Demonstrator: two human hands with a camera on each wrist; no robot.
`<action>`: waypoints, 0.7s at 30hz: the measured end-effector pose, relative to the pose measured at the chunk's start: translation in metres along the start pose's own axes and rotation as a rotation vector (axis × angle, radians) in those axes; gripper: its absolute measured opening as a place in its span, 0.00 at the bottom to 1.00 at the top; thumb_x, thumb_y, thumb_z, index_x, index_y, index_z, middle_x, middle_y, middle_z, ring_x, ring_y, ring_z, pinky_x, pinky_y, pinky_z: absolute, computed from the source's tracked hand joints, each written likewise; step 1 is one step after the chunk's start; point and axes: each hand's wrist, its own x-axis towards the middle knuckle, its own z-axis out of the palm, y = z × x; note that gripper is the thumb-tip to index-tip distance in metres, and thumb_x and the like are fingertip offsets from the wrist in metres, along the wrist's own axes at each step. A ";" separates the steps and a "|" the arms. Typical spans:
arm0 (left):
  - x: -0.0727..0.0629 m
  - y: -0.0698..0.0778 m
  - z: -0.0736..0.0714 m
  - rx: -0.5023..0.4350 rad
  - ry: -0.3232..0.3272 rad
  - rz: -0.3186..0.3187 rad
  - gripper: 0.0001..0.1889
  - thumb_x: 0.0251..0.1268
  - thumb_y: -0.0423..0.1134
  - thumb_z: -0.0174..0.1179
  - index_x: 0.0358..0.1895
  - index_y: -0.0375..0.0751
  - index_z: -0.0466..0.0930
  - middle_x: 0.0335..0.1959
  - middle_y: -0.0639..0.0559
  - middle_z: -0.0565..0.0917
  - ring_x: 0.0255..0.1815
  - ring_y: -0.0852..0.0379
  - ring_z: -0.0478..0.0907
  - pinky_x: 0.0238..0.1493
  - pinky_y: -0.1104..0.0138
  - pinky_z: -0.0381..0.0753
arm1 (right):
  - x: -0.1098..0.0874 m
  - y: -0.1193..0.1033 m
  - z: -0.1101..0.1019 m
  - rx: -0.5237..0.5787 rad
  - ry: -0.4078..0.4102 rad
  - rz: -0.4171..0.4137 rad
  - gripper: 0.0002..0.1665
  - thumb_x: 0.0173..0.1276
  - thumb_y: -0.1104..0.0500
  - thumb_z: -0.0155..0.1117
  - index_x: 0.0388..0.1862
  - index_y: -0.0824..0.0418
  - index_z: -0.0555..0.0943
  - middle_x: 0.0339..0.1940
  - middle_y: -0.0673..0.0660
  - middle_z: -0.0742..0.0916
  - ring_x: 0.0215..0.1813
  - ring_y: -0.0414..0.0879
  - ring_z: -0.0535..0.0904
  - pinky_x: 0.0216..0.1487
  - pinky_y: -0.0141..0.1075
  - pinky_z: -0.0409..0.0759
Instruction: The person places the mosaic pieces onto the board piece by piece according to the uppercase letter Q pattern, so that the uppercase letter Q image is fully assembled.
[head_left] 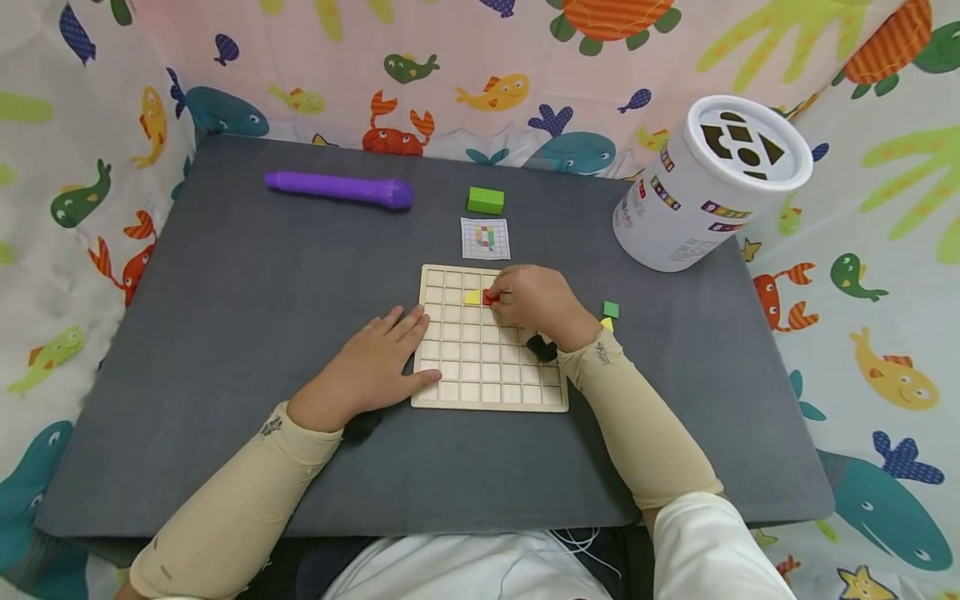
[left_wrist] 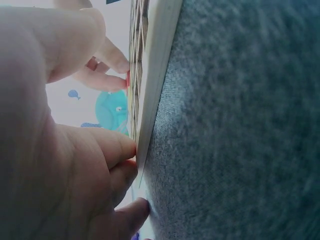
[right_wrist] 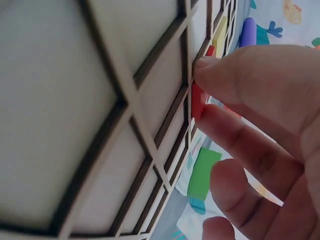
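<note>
A light wooden grid board (head_left: 471, 369) lies on the grey table. Toward its far side, my right hand (head_left: 536, 300) pinches a small red tile (right_wrist: 198, 100) between thumb and forefinger, down at the grid. A yellow tile (head_left: 472, 297) with a slanted side sits in the grid just left of the red one. My left hand (head_left: 378, 358) rests along the board's left edge, fingers extended and thumb over the near-left part. In the left wrist view, its fingertips (left_wrist: 131, 147) touch the board's side. My right hand hides part of the board's right half.
Beyond the board lie a printed pattern card (head_left: 471, 250) and a green block (head_left: 486, 201). A small green tile (head_left: 611, 309) and a partly hidden yellow tile (head_left: 607, 323) lie right of the board. A purple stick (head_left: 330, 187) lies back left; a white tub (head_left: 667, 225) stands back right.
</note>
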 end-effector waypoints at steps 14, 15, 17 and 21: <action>0.003 0.000 0.003 0.009 -0.003 0.003 0.50 0.79 0.68 0.53 0.88 0.38 0.48 0.88 0.44 0.47 0.87 0.38 0.43 0.84 0.43 0.47 | -0.047 0.010 -0.105 0.062 0.143 0.061 0.17 0.78 0.55 0.70 0.61 0.58 0.90 0.61 0.59 0.87 0.59 0.56 0.84 0.53 0.51 0.85; 0.003 0.000 0.004 0.007 -0.001 0.005 0.50 0.79 0.68 0.53 0.88 0.37 0.48 0.88 0.43 0.48 0.87 0.37 0.44 0.83 0.43 0.47 | -0.055 0.015 -0.110 0.070 0.143 0.085 0.17 0.78 0.55 0.70 0.61 0.58 0.90 0.62 0.59 0.87 0.60 0.56 0.83 0.53 0.52 0.84; 0.003 0.001 0.004 0.001 -0.001 0.009 0.50 0.80 0.67 0.53 0.87 0.36 0.48 0.88 0.43 0.48 0.87 0.37 0.44 0.83 0.43 0.47 | -0.070 0.028 -0.112 0.067 0.137 0.123 0.17 0.78 0.55 0.70 0.60 0.60 0.90 0.60 0.60 0.87 0.59 0.57 0.83 0.53 0.53 0.84; 0.003 0.001 0.003 -0.005 -0.008 0.010 0.50 0.80 0.67 0.54 0.87 0.36 0.48 0.88 0.42 0.48 0.87 0.36 0.43 0.83 0.42 0.47 | -0.098 0.054 -0.097 0.023 0.082 0.205 0.17 0.75 0.57 0.72 0.59 0.60 0.91 0.58 0.60 0.88 0.58 0.58 0.83 0.53 0.55 0.84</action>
